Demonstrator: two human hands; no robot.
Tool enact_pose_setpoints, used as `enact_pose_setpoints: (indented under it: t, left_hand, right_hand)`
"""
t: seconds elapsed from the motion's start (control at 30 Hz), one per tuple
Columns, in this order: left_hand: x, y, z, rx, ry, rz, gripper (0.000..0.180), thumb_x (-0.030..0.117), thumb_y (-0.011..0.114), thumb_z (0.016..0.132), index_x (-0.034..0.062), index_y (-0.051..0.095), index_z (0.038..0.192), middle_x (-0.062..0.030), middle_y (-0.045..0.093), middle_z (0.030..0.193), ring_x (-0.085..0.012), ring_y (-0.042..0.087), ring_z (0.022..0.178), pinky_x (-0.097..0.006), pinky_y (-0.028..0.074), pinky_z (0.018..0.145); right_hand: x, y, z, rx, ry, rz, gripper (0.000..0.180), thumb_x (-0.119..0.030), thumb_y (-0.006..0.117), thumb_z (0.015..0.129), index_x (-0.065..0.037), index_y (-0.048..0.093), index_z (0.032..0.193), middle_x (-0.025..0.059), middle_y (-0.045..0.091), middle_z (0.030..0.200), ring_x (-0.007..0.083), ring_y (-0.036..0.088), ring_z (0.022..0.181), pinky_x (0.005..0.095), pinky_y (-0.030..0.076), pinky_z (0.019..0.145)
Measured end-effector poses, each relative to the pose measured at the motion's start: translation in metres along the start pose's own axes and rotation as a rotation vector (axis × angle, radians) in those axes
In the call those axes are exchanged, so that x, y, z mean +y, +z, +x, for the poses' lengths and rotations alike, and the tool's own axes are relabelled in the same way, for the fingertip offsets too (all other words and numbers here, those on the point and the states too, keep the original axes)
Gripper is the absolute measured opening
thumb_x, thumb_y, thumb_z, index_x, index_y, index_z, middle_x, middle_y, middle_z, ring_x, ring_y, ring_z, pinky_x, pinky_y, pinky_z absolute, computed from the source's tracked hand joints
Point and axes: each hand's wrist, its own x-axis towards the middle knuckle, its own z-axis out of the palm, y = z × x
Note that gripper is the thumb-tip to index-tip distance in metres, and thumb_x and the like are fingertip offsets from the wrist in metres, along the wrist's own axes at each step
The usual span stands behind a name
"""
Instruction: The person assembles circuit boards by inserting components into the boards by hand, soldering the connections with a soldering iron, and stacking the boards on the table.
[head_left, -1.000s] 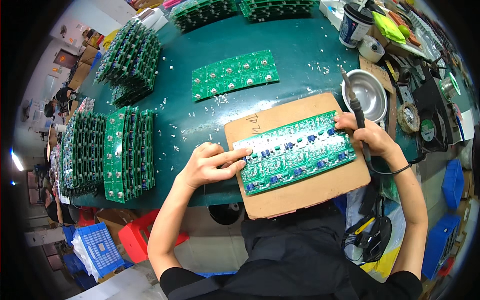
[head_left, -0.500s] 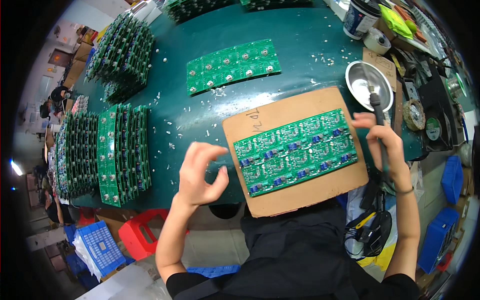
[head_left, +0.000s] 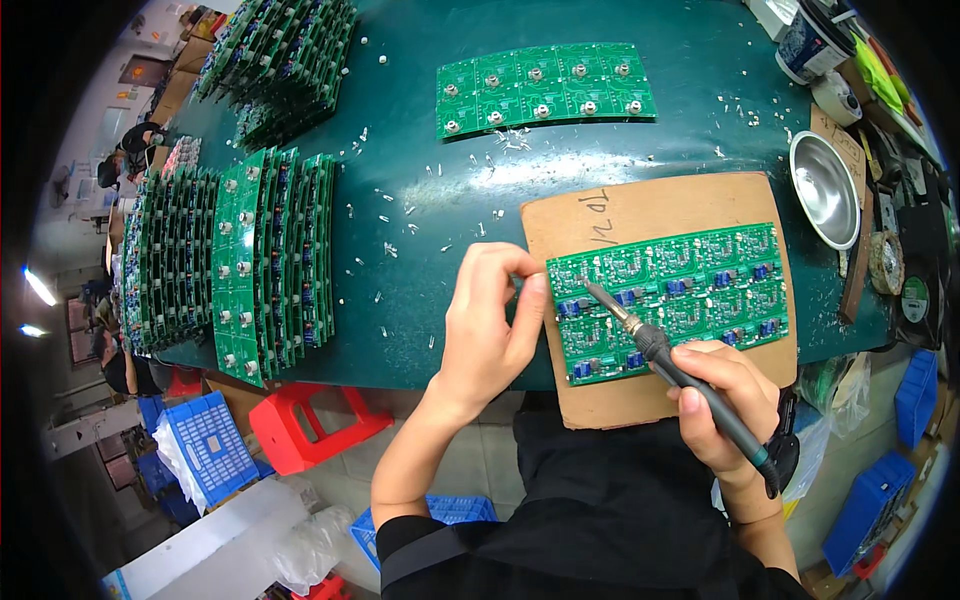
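A green circuit board panel (head_left: 668, 300) with blue parts in rows lies on a piece of brown cardboard (head_left: 690, 200) before me. My right hand (head_left: 728, 400) grips a soldering iron (head_left: 700, 385) by its dark handle. The iron's tip rests at or just over the panel's upper left part. Thumb and forefinger of my left hand (head_left: 490, 325) come together at the panel's left edge; anything between them is too small to make out.
Beyond the cardboard lies another green panel (head_left: 545, 92) with round metal parts. Upright panel stacks (head_left: 240, 260) stand at the left, with more panels (head_left: 290, 60) behind. A metal bowl (head_left: 825, 190) sits at the right. White bits litter the green tabletop (head_left: 420, 210).
My right hand has brought the soldering iron from beside the metal bowl over to the panel. My left hand has moved to the panel's left edge, its fingers closing together. The view has shifted.
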Motion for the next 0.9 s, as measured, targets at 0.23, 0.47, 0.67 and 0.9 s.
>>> enact_pose_setpoints:
  t: [0.23,0.47,0.67,0.9]
  left_hand:
    - [-0.014,0.003,0.002,-0.063,0.053,0.034,0.008,-0.002,0.063,0.088,0.0012,0.057,0.093,-0.0067,0.067,0.097,-0.007,0.045,0.063,-0.022,0.04,0.055]
    - [-0.018,0.008,0.009,-0.038,0.153,0.078,0.012,-0.002,0.066,0.083,0.0014,0.057,0.09,-0.01,0.065,0.091,-0.0209,0.058,0.073,-0.031,0.048,0.066]
    - [-0.02,0.009,0.011,-0.016,0.272,0.142,0.016,-0.002,0.069,0.078,0.0026,0.057,0.088,-0.0102,0.061,0.086,-0.0277,0.06,0.075,-0.037,0.05,0.067]
    - [-0.014,0.009,0.014,-0.032,0.347,0.272,0.016,-0.002,0.069,0.075,0.0038,0.059,0.087,-0.0089,0.06,0.086,-0.0258,0.058,0.073,-0.035,0.049,0.064]
  right_hand:
    - [0.005,0.01,0.006,-0.012,0.043,-0.033,0.024,0.002,0.065,0.082,0.007,0.063,0.105,0.0188,0.069,0.091,0.0291,0.07,0.08,0.0353,0.057,0.073]
    - [0.003,0.017,0.016,-0.058,-0.032,-0.112,0.027,0.005,0.066,0.079,0.007,0.064,0.106,0.0169,0.068,0.093,0.0307,0.069,0.083,0.0363,0.057,0.075]
    - [-0.005,0.012,0.021,-0.116,-0.015,-0.129,0.031,0.006,0.067,0.077,0.006,0.065,0.108,0.0163,0.067,0.094,0.0301,0.068,0.086,0.0369,0.056,0.076]
    - [0.0,0.008,0.023,-0.121,0.006,-0.12,0.028,0.004,0.065,0.079,0.006,0.065,0.107,0.0172,0.067,0.091,0.0304,0.068,0.084,0.0362,0.056,0.075]
